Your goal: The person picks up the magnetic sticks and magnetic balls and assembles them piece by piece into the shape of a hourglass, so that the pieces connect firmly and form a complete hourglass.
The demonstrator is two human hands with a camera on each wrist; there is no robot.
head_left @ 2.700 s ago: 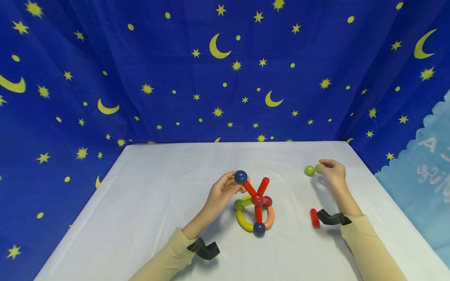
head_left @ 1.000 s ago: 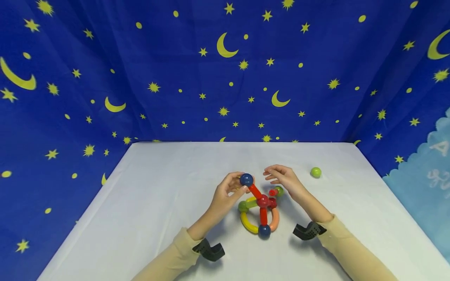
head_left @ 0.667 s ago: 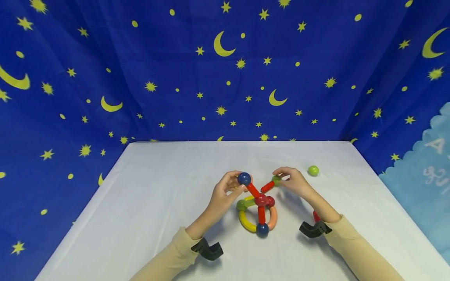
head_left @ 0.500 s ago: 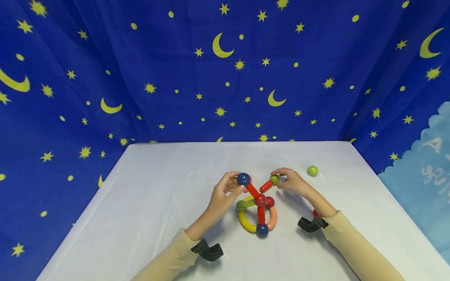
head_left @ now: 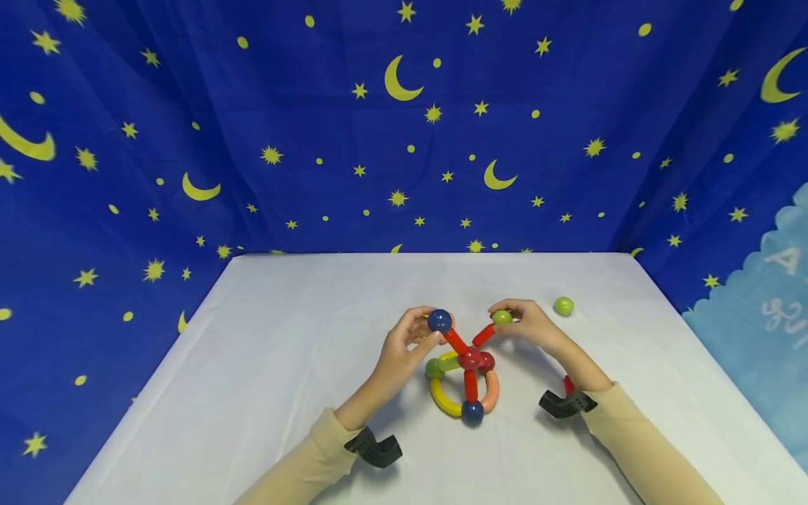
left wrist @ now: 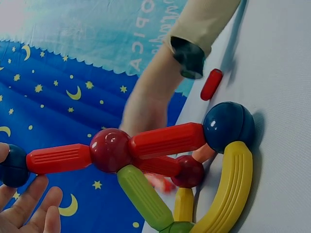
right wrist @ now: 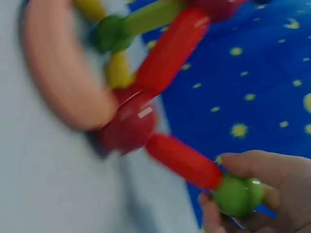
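A toy structure of coloured balls and magnetic-style rods stands on the white table, its base ring made of curved yellow and salmon rods. My left hand holds the blue ball at its upper left tip, thumb in front. With my right hand I pinch a green ball between thumb and fingers. That ball sits on the end of a red rod, whose other end meets the dark red ball of the base. A glossy red ball joins several rods in the middle.
A loose green ball lies behind and right of my right hand. Near my right wrist a loose red rod lies on the table, partly covered by the black wrist mount in the head view. A blue starry curtain hangs behind.
My right hand has brought one green ball leftward from the right side to the red rod's end. The rod and ball sagged with the hand off them; now it holds them up. Left hand keeps its grip.
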